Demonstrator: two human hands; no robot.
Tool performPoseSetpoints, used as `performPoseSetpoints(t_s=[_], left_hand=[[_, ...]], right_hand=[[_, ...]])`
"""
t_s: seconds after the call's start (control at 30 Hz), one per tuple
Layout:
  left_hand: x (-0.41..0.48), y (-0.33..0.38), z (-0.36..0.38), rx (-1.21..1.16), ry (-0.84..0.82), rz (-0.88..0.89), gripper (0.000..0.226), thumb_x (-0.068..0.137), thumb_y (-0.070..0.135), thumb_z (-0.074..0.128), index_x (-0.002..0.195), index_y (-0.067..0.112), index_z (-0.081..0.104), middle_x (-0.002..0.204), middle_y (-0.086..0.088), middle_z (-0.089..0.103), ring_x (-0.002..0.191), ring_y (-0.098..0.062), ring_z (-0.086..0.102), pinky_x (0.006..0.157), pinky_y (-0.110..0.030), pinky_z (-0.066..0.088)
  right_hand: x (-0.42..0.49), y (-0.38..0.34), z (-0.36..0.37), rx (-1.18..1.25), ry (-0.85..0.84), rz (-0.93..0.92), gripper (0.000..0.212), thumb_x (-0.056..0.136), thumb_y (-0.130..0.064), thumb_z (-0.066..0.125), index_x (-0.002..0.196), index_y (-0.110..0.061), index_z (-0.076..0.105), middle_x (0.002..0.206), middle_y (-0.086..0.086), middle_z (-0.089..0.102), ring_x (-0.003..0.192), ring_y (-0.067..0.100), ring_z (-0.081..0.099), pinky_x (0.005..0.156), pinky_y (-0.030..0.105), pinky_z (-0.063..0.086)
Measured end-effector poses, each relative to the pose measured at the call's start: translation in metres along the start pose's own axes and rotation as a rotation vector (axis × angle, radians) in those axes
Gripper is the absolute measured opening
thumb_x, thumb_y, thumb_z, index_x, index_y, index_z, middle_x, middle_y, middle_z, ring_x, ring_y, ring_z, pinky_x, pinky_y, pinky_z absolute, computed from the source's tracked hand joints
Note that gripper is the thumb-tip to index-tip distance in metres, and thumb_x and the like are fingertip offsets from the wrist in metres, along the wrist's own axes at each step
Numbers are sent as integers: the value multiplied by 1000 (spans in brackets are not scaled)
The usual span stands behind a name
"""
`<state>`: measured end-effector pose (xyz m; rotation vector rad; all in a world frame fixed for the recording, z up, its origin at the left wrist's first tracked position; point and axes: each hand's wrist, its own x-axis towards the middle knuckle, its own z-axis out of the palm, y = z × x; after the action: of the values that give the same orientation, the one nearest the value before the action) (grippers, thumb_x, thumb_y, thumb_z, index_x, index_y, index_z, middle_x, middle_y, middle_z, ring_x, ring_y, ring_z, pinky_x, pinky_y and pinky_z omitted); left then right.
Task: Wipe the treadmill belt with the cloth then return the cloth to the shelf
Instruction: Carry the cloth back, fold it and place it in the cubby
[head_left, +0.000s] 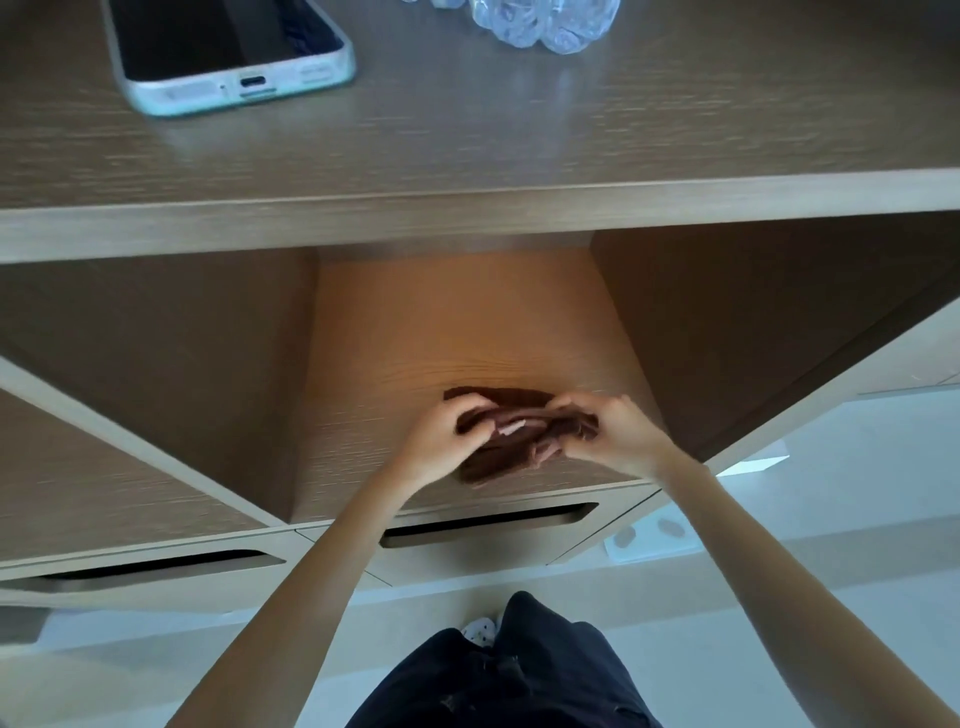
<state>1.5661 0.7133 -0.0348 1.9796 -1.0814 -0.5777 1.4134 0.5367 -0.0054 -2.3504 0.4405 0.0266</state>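
gripping the crumpled dark brown cloth (511, 434) from both ends, the left hand (441, 441) and right hand (615, 434) have their fingers curled shut on its folds, over the floor of the open middle wooden shelf compartment (415, 338). the cloth sits near the front lip, so a loose corner could drag it off the edge. the side walls stand well apart, with open room behind. above, a pale-cased phone (228, 52) and a clear crinkled plastic bottle (545, 23) lie well clear.

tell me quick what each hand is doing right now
Left hand: closed on the brown cloth lying on the shelf.
Right hand: closed on the same cloth.
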Motion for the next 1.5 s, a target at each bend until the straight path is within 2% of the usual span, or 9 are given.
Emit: performPoseSetpoints(t_s=[0.13, 0.27, 0.4, 0.57, 0.77, 0.97, 1.2, 1.33, 1.5], left_hand=[[12, 0, -9, -249, -87, -156, 21, 90, 25, 59, 111, 26, 60, 107, 1, 66, 83, -1, 59, 76, -20, 43], [-5, -8, 3, 263, -307, 80, 88, 67, 48, 76, 141, 35, 30, 135, 15, 42, 119, -5, 43, 94, -20, 38], [-14, -15, 19, 374, -79, 275, 75, 75, 17, 74, 141, 24, 38, 134, 2, 48, 114, -16, 51, 91, -34, 49], [9, -6, -15, -191, -113, -72, 44, 80, 6, 65, 105, 42, 58, 103, 23, 60, 88, 12, 58, 69, -2, 42], [72, 6, -29, -410, 12, -504, 34, 86, 13, 60, 120, 18, 56, 115, -2, 60, 99, -15, 54, 81, -28, 41], [43, -7, -22, 276, 157, 126, 25, 77, 31, 73, 100, 22, 68, 123, 1, 58, 120, -21, 41, 97, -27, 23], [44, -6, -10, 358, 105, 133, 57, 75, 40, 73, 126, 22, 54, 123, 5, 60, 119, -19, 45, 98, -35, 36], [48, -7, -21, 368, 180, 164, 27, 75, 33, 74, 98, 20, 67, 97, 4, 67, 87, -20, 61, 81, -34, 44], [35, -9, -33, 431, 208, 386, 25, 65, 25, 83, 81, 17, 64, 84, 3, 60, 75, -20, 59, 78, -37, 41]], right_hand=[[16, -7, -16, 99, -124, 99, 33, 80, -9, 64, 109, -25, 60, 95, -14, 67, 88, 4, 63, 70, 3, 40], [14, -5, -7, 15, -202, 78, 31, 79, -7, 63, 104, -24, 62, 77, -13, 66, 67, -5, 58, 57, 11, 38], [11, 4, -3, 95, -169, 112, 31, 81, -8, 59, 105, -27, 61, 93, -5, 70, 84, 16, 63, 71, 27, 46], [18, 9, -20, 371, -165, 159, 34, 88, -4, 59, 114, -27, 57, 108, -1, 66, 95, 19, 67, 81, 36, 57], [61, 5, -28, 226, 298, 312, 25, 87, -10, 64, 112, -13, 62, 103, 3, 66, 95, 15, 60, 80, 20, 46], [47, 13, -14, -125, 263, -8, 25, 85, -8, 66, 108, -17, 68, 117, 0, 61, 109, 20, 56, 94, 36, 45], [57, 8, 2, -191, 79, -30, 53, 83, -20, 71, 132, -24, 53, 139, -5, 50, 135, 21, 34, 111, 46, 26], [55, 7, 2, -135, 109, 36, 46, 79, -14, 74, 122, -20, 59, 120, 0, 62, 114, 20, 56, 97, 42, 45], [17, 13, 7, -407, 498, -399, 33, 63, 1, 82, 92, -6, 69, 86, 8, 63, 87, 23, 50, 68, 37, 43]])
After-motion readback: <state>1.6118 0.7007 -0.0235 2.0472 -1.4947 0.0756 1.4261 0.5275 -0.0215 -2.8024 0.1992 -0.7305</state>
